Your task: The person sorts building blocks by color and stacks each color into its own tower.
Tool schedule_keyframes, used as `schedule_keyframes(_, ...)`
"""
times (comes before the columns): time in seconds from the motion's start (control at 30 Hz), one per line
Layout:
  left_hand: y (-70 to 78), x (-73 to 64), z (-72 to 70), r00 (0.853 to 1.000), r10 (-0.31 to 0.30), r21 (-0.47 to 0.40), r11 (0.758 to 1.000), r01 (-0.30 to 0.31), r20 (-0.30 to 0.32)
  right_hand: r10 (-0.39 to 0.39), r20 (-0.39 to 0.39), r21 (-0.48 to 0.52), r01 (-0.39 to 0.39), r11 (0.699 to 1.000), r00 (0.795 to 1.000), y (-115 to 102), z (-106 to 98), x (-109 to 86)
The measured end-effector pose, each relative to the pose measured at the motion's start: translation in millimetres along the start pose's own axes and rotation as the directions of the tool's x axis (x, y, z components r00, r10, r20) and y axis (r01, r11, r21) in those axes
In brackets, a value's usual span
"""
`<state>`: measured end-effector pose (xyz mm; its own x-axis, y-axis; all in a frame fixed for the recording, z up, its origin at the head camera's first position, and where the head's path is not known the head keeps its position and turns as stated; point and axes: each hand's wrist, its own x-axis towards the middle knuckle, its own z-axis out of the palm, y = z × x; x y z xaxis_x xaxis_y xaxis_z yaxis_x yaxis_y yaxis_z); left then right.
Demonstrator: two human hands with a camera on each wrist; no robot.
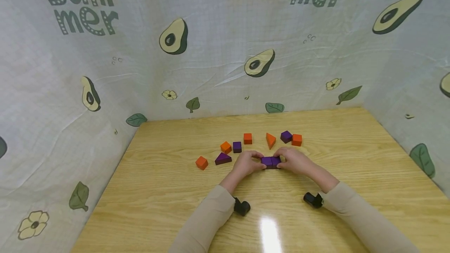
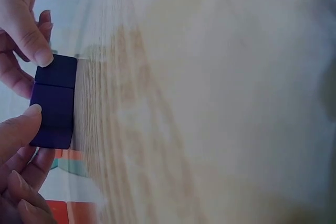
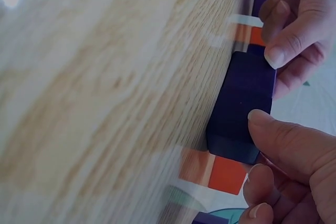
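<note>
Two purple blocks (image 1: 266, 161) stand end to end on the wooden table, forming one short bar; a seam between them shows in the left wrist view. My left hand (image 1: 247, 163) pinches the left purple block (image 2: 55, 114), thumb on the near face and fingers behind. At the other end, my right hand (image 1: 294, 161) pinches the right purple block (image 2: 56, 72) likewise. The right wrist view shows the bar's dark near face, with the right thumb (image 3: 281, 135) across it. Fingers behind the blocks are partly hidden.
Left of the hands lie a purple triangular block (image 1: 223, 159), a purple cube (image 1: 237, 147) and several orange blocks (image 1: 202, 163). Behind them are an orange triangle (image 1: 270, 140), a purple block (image 1: 286, 136) and an orange-red cube (image 1: 297, 140). A printed cloth (image 1: 218, 89) borders the table (image 1: 158, 190).
</note>
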<state>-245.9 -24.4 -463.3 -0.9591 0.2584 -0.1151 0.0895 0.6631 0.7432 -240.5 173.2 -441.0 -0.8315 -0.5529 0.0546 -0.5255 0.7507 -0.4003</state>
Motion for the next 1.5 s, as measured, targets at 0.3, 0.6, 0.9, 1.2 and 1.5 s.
schedule_keyframes(0.3, -0.2, -0.6, -0.3, 1.000, -0.007, -0.012, 1.000, 0.007, 0.000, -0.015, -0.013, -0.010, 0.015, 1.000, 1.000, 0, 2, 0.0)
schedule_keyframes(0.6, 0.2, 0.6, -1.1, 1.000, -0.013, -0.025, 1.000, 0.013, -0.002, 0.024, -0.023, 0.027, -0.023, 0.999, 0.999, -2, -1, -0.2)
schedule_keyframes(0.9, 0.4, 0.8, -1.2, 1.000, -0.018, -0.023, 1.000, 0.018, -0.001, 0.082, -0.147, 0.081, -0.071, 0.994, 0.986, 12, -24, 10.0)
schedule_keyframes(1.2, 0.2, -0.3, -0.7, 1.000, -0.019, -0.028, 0.999, 0.019, -0.002, 0.246, -0.153, -0.010, -0.250, 0.968, 0.957, 42, -44, 26.9)
schedule_keyframes(1.5, 0.1, -1.9, 1.2, 0.999, -0.032, -0.039, 0.999, 0.032, -0.004, 0.279, -0.155, -0.060, -0.291, 0.955, 0.948, 64, -27, 34.4)
